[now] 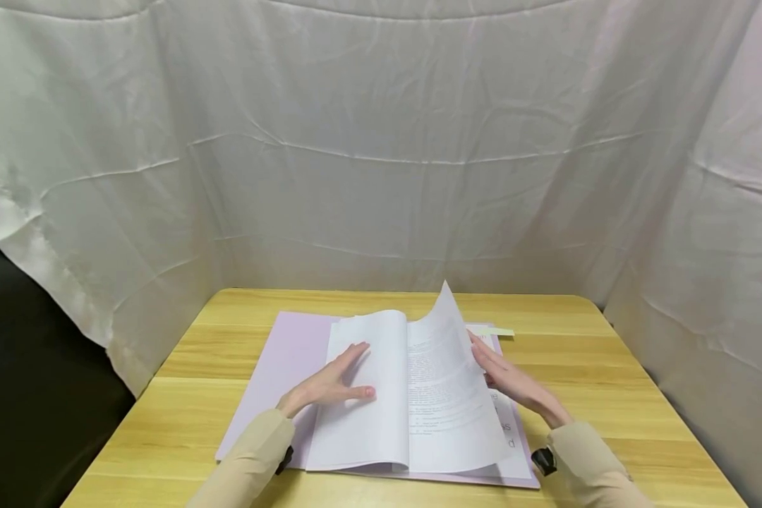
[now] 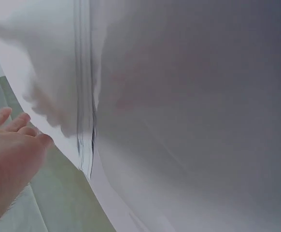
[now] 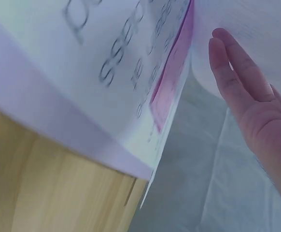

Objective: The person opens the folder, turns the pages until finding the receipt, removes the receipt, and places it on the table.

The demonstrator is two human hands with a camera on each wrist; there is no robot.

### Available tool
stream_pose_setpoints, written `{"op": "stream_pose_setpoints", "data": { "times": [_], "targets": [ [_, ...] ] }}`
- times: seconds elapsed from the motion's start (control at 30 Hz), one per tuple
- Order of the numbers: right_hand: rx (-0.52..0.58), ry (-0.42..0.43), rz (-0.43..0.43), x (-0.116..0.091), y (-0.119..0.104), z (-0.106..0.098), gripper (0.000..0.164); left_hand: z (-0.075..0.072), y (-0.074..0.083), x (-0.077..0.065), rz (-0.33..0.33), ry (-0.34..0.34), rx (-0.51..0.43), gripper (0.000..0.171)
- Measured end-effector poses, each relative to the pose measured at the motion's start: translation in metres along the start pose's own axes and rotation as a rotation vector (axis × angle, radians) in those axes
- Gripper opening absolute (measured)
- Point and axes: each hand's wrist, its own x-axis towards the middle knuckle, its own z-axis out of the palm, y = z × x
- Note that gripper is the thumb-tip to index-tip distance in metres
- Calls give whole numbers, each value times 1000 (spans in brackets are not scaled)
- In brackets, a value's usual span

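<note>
Stapled or bound printed sheets lie spread on a lilac folder, with a blank page on the left. A page with small print stands partly raised on the right, its top corner curling up. My left hand is over the blank left page with thumb and fingers spread. My right hand touches the raised page at its right edge; in the right wrist view its fingers lie straight against the paper. Beneath shows a sheet with large letters. The left wrist view shows mostly shaded paper.
A pale yellow tab sticks out past the folder's upper right, and a pink tab shows in the right wrist view. The wooden table has light fabric hanging behind and beside it.
</note>
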Motion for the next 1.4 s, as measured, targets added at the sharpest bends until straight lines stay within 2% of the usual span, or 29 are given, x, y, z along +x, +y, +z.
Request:
{"op": "stream_pose_setpoints", "data": {
  "times": [0.13,0.33,0.67,0.87,1.07,1.17,1.23,1.33,1.4],
  "targets": [
    [60,-79,-68,3,-3,5,61,0,1,0,-22,12,-45,98],
    [95,-107,-72,6,-7,11,69,1,5,-1,-55,10,-159,94],
    [74,-122,-57,9,-16,21,75,2,15,2,-13,-46,-339,87],
    [64,-118,-70,13,-20,27,69,6,18,7,45,-95,-481,82],
    [25,-111,-70,17,-22,32,66,9,21,10,69,-92,-534,76],
    [6,-114,-74,19,-21,35,67,9,23,11,59,-84,-569,73],
    [3,-111,-78,19,-21,36,67,10,24,11,43,-89,-640,73],
    [-4,-107,-83,21,-20,38,66,10,25,11,-2,-83,-741,74],
    [-20,-106,-89,22,-19,39,66,10,26,11,-46,-58,-774,75]
  ]
}}
